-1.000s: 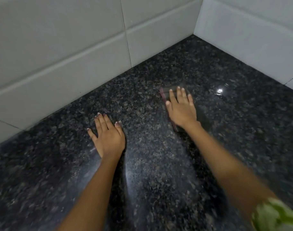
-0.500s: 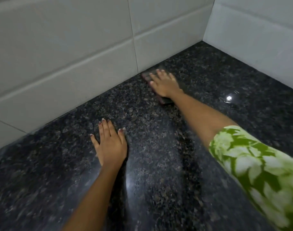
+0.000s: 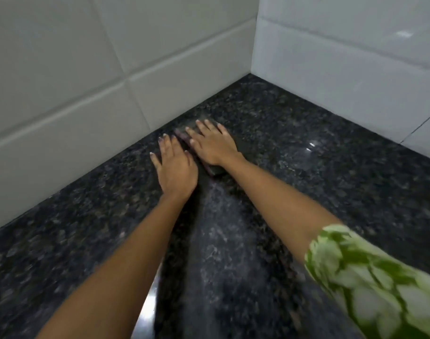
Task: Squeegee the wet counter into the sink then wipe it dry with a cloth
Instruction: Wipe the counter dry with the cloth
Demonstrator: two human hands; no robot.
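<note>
Resting flat on the dark speckled granite counter (image 3: 319,152), the left hand (image 3: 176,167) lies palm down with its fingers spread and extended toward the grey tiled wall (image 3: 62,94); it holds nothing. Just to the right of this hand, touching or nearly touching its index-finger side, sits the squeegee (image 3: 215,170), a dark flat tool with a reddish edge strip running along the side nearest the left hand. The right hand (image 3: 212,143) presses down on top of the squeegee, palm flat, fingers extended and slightly spread, pinning the tool against the counter rather than curling around it. Most of the tool is hidden beneath this hand; only its far end beyond the fingertips and its near end below the wrist show. A paler, streaked band of counter runs from the near end of the squeegee back between the two forearms. Farther right of the right hand, a bright reflection glints on the wet surface. A green-and-white patterned sleeve (image 3: 370,277) covers the right upper arm. White tiles (image 3: 356,69) form the right-hand wall.
</note>
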